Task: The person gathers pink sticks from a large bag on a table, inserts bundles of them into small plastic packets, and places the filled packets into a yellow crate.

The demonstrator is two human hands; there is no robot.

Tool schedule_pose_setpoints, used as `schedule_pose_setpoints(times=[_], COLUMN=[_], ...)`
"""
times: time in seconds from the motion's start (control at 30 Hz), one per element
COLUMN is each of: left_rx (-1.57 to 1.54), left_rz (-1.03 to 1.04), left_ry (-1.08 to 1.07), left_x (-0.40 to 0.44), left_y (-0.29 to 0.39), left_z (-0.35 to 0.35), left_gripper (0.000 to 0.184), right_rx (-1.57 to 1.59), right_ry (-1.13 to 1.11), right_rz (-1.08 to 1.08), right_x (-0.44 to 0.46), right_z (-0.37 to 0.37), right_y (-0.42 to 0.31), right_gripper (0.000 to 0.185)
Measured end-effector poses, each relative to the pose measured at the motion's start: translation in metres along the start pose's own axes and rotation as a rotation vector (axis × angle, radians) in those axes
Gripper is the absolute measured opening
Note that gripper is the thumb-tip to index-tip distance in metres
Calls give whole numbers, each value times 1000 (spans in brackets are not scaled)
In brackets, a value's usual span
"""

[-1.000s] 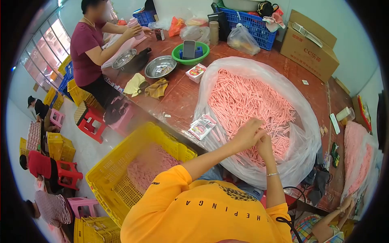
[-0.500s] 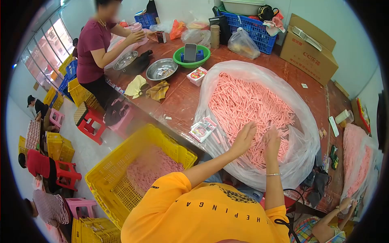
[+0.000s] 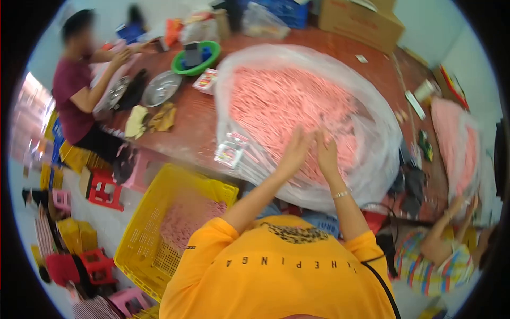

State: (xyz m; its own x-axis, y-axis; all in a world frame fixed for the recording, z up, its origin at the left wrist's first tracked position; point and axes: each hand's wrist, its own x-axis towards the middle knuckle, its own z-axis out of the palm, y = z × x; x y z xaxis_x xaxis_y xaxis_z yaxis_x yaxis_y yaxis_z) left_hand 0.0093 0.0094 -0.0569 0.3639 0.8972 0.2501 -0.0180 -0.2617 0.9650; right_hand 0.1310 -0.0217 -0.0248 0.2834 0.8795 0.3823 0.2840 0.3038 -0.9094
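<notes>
At the near edge of the bench [image 3: 194, 125], the pink sticks [image 3: 292, 98] lie heaped inside an open clear plastic bag [image 3: 381, 159]. Half a second ago my hands were wider apart; now my left hand [image 3: 296, 153] and right hand [image 3: 326, 154] are close, with a narrow gap between them. Both are open, fingers extended over the near part of the heap. Motion blur affects the fingers; I cannot tell whether a stick is in contact with either palm. Both hands are within reach of the sticks, and neither shows a closed grip. The printed packets [image 3: 231, 151] lie on the bag's left side, near the same edge. The yellow crate [image 3: 139, 234], with pink pieces [image 3: 183, 223] inside, is below that edge, to my left.
</notes>
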Motion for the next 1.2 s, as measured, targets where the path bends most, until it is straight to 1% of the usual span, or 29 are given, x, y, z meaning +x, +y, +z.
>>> schedule_pose_setpoints(times=[0.03, 0.07, 0.13, 0.2, 0.23, 0.27, 0.33, 0.43, 0.5, 0.53, 0.57, 0.63, 0.73, 0.83, 0.93, 1.03, 1.13, 1.2], left_rx=[235, 474, 291, 631, 801, 829, 880, 292, -174, -404, -605, -1002, -867, -829, -461, 325, 690, 741], left_rz=[169, 330, 368, 531, 613, 607, 598, 145, -105, -229, -311, -474, -433, -460, -353, -39, 256, 344], left_ry=[30, 101, 60, -117, -208, -249, -336, -130, -95, -70, -117, -208, -228, -145, -107, -97, -96, -112], left_x=[-2, -4, 0, 0, 0, 0, -2, -15, -24, -26, -29, -33, -38, -41, -47, -38, -26, -16], left_y=[10, 20, 79, 95, 98, 90, 75, 79, 62, 57, 53, 67, 55, 44, 51, 31, 32, 33], left_z=[-6, -12, -19, -14, -12, -11, -8, -9, -7, -6, -2, 8, 11, 1, -7, -23, -26, -26], left_gripper=[49, 51, 55, 54, 53, 54, 57, 51, 53, 54, 56, 61, 63, 60, 45, 22, 8, 9], right_rx=[41, 46, 79, 63, 39, 15, -66, 105, 484, 519, 553, 316, 215, 329, 501, 715, 647, 606], right_ry=[-2, -26, -99, -32, -28, -23, -68, -147, -89, -48, -8, 99, 74, 33, 89, 155, 123, 108], right_rz=[-17, 73, 236, -6, -43, -80, 20, 414, 362, 313, 263, 136, 12, 189, 195, 424, 513, 557], right_x=[-2, -6, -11, -18, -21, -24, -27, -19, -19, -19, -19, -19, -22, -30, -28, -25, -29, -32], right_z=[-3, -6, -6, 4, 4, 5, 0, -12, -17, -16, -15, 3, 2, -7, -14, -32, -37, -40], right_y=[-12, -10, -8, -8, -5, -1, 5, -5, 2, 2, 1, -13, -5, -8, -7, 5, -5, -4], right_gripper=[28, 27, 24, 20, 19, 19, 20, 20, 23, 24, 25, 26, 29, 32, 37, 41, 44, 45])
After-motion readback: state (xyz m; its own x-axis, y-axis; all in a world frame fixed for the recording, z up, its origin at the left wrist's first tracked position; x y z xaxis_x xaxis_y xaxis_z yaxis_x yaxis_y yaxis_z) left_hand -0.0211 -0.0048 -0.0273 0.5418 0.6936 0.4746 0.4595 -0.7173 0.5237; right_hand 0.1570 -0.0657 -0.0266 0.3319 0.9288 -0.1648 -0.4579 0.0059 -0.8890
